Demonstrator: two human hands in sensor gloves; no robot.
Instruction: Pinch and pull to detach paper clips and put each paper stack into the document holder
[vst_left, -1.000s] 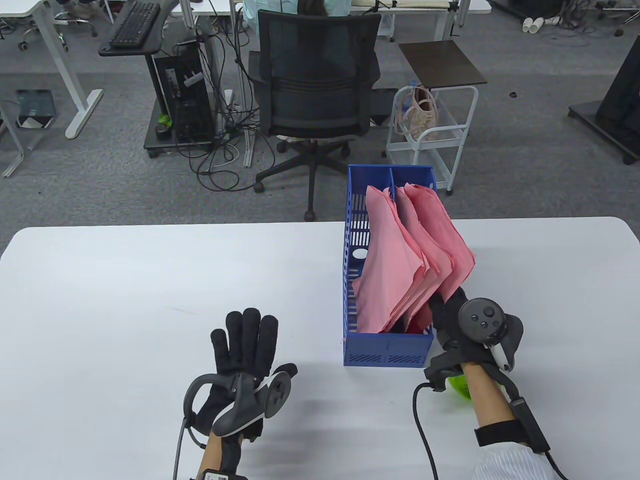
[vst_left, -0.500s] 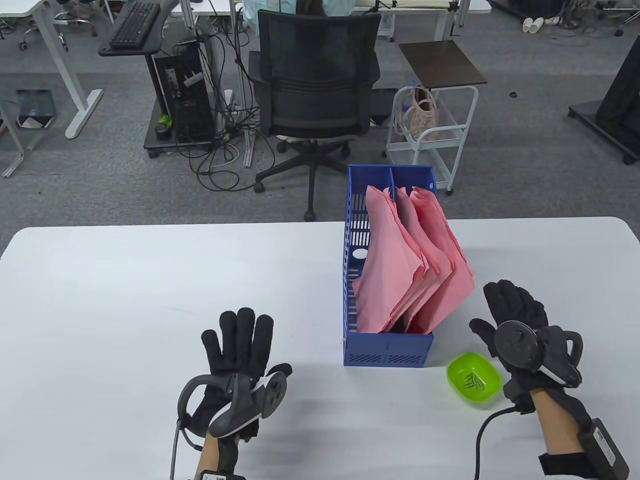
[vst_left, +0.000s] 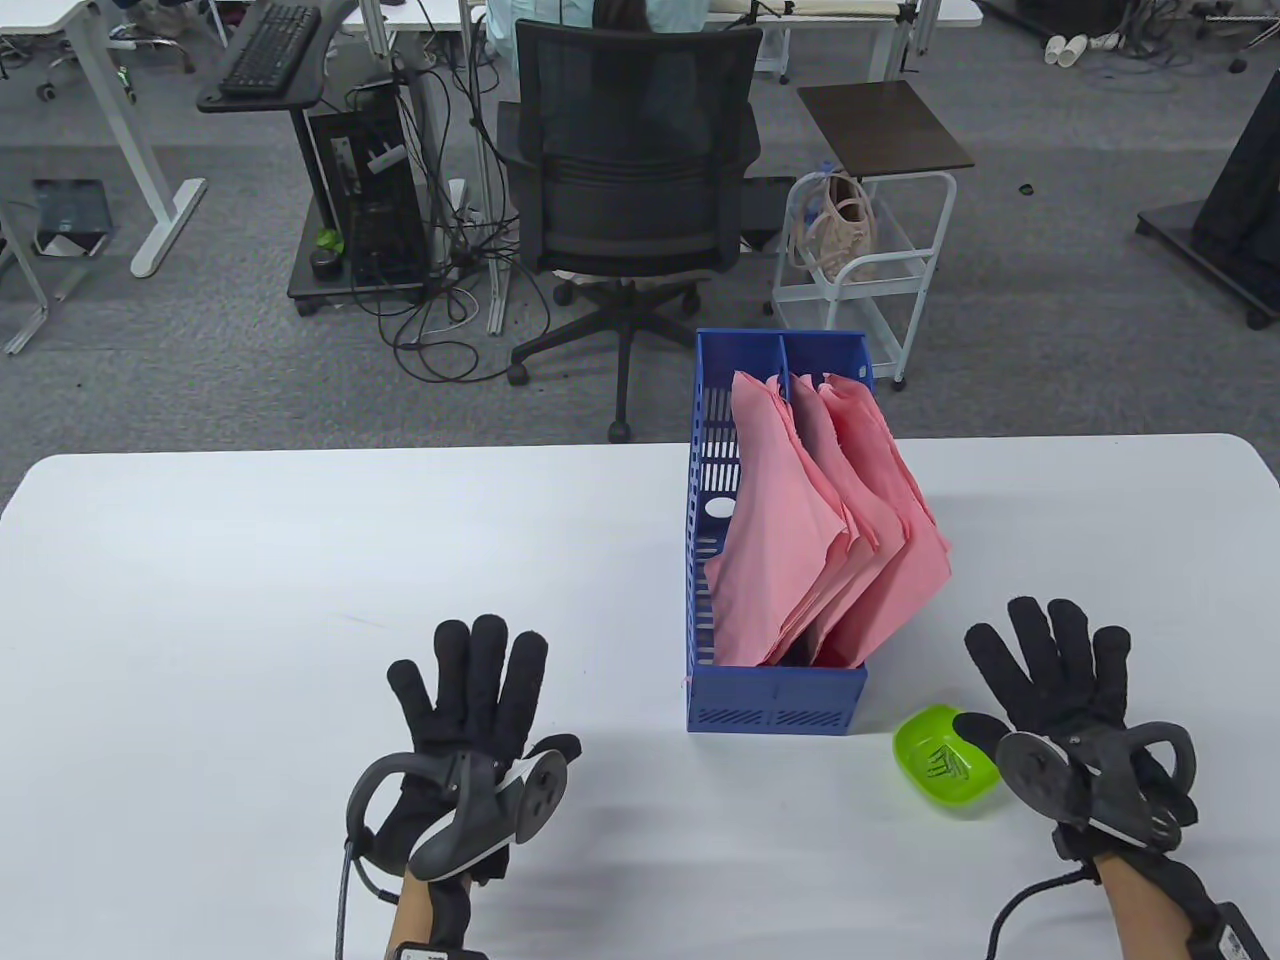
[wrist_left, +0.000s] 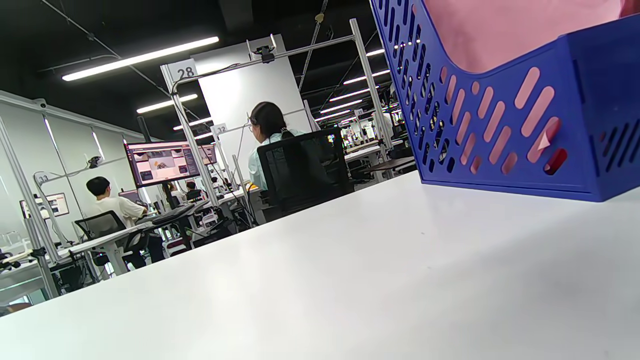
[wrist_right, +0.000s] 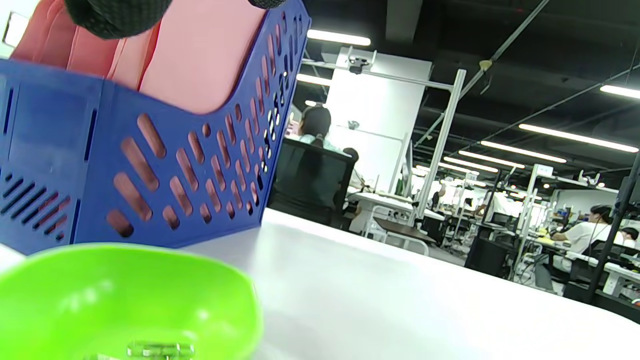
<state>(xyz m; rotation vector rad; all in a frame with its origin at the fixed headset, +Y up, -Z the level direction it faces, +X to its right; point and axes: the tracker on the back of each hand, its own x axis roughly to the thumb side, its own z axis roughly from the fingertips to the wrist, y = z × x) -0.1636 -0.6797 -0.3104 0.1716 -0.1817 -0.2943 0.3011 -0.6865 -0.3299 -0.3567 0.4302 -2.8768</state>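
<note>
A blue slotted document holder stands on the white table, right of centre, with several pink paper stacks leaning in it. The same holder fills the top right of the left wrist view, and the holder fills the left of the right wrist view. A green dish with paper clips sits right of the holder's near end. My left hand lies flat with fingers spread, left of the holder, holding nothing. My right hand lies flat and spread beside the dish, its thumb over the rim.
The white table runs wide to the left of the holder. Beyond its far edge stand a black office chair and a white cart. A green dish fills the bottom left of the right wrist view.
My right hand let go of the paper at the holder's near right corner, moved right and back toward me, then spread flat beside the green dish. The left hand slid slightly left.
</note>
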